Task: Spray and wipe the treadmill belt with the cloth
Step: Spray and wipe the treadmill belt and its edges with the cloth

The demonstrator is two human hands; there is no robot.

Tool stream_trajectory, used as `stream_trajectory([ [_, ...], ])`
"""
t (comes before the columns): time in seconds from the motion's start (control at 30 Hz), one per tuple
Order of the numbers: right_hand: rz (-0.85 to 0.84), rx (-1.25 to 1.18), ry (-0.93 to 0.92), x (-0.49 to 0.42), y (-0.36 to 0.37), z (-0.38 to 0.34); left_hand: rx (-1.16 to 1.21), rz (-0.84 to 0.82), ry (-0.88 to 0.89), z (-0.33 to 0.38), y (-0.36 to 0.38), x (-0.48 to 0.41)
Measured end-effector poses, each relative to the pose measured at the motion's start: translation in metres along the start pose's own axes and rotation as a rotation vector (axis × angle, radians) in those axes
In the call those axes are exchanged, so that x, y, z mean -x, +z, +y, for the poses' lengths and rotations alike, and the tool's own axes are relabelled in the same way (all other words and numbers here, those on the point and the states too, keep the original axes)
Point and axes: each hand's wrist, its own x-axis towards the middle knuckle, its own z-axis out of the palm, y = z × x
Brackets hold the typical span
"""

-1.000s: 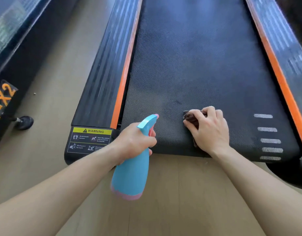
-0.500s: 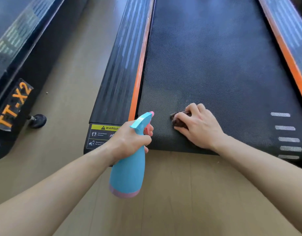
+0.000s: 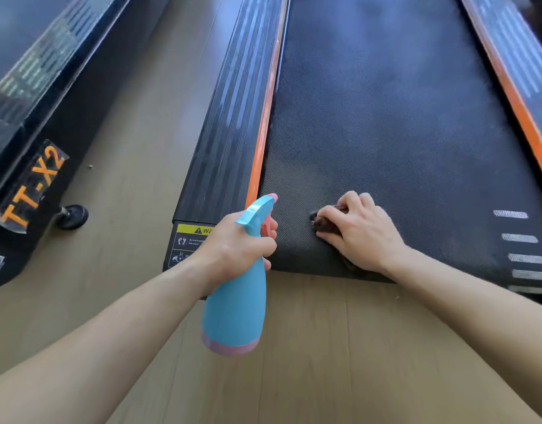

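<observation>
My right hand point(image 3: 355, 237) lies on the near end of the treadmill belt point(image 3: 386, 133), fingers curled over and pressing down the dark brown cloth point(image 3: 323, 223), which is bunched under my palm so only its front edge shows. My left hand point(image 3: 233, 249) is wrapped round the neck of the blue spray bottle point(image 3: 236, 307), with a finger at the pink trigger. It hangs just left of my right fingers, off the belt's near left corner, nozzle aimed ahead toward the belt. The belt's long axis runs straight away from my fingertips, so nearly all of it lies ahead of the cloth and to its right. The right hand is the nearer one, already touching the belt. I judge that the next wipe should push forward along that length. I count one bottle, one cloth, one belt, two orange strips point(image 3: 260, 154) flanking it, five pale dashes point(image 3: 520, 238) well to the right of my knuckles, and a second machine point(image 3: 34, 179) far off to the left.
</observation>
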Motion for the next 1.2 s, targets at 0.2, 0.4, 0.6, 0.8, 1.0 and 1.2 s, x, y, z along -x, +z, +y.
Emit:
stream_trajectory([
  [0.2, -0.065, 0.021, 0.300, -0.093, 0.004, 0.015, -0.004, -0.015, -0.023, -0.002, 0.011, 0.001],
  [0.4, 0.034, 0.051, 0.073, -0.025, 0.008, -0.020, 0.036, -0.023, -0.009, 0.003, 0.010, -0.003],
  [0.6, -0.018, 0.000, 0.116, -0.070, 0.005, -0.002, 0.032, -0.006, -0.049, 0.000, 0.017, -0.008],
  [0.8, 0.025, 0.046, 0.210, -0.073, 0.012, -0.018, 0.010, 0.008, -0.075, 0.000, 0.021, -0.003],
  [1.0, 0.010, -0.005, -0.042, -0.038, 0.011, -0.028, -0.016, 0.034, -0.102, -0.003, 0.015, -0.005],
  [1.2, -0.012, -0.015, 0.255, -0.084, 0.013, -0.025, -0.018, 0.004, -0.106, -0.003, 0.025, -0.003],
])
